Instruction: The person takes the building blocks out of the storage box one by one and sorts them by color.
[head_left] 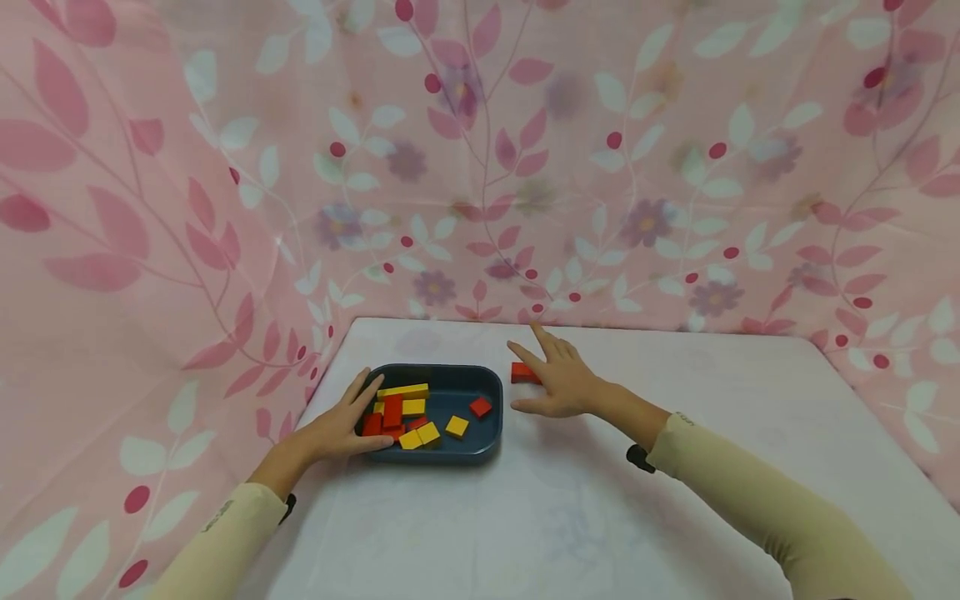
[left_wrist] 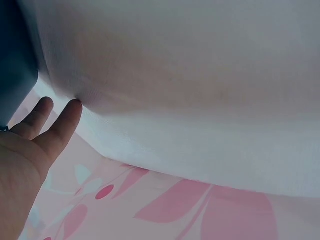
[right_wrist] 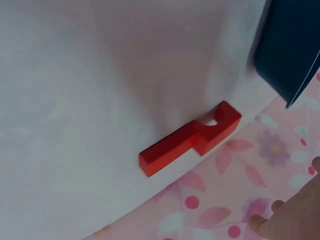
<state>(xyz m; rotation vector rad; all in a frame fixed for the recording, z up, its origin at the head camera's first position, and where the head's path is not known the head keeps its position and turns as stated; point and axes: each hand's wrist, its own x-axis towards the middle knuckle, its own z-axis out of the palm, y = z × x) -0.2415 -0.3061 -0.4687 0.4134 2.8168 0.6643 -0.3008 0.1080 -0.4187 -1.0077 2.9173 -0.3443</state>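
A dark blue tray (head_left: 450, 457) holds several red and yellow blocks (head_left: 414, 407), heaped mostly at its left end. My left hand (head_left: 341, 427) rests at that end, thumb across the near corner and fingers along the left rim. In the left wrist view two of its fingers stretch out straight beside the tray (left_wrist: 15, 65). Just right of the tray, my right hand (head_left: 558, 383) hovers with fingers spread, holding nothing. Partly behind it lies a red block (head_left: 524, 372). The right wrist view shows a long red block (right_wrist: 170, 150) against a notched red arch block (right_wrist: 220, 131).
The table (head_left: 570, 517) has a white cloth over it. Pink floral fabric (head_left: 525, 167) hangs behind the table and along its left side. To the right of the right hand, the white tabletop (head_left: 735, 375) stretches on.
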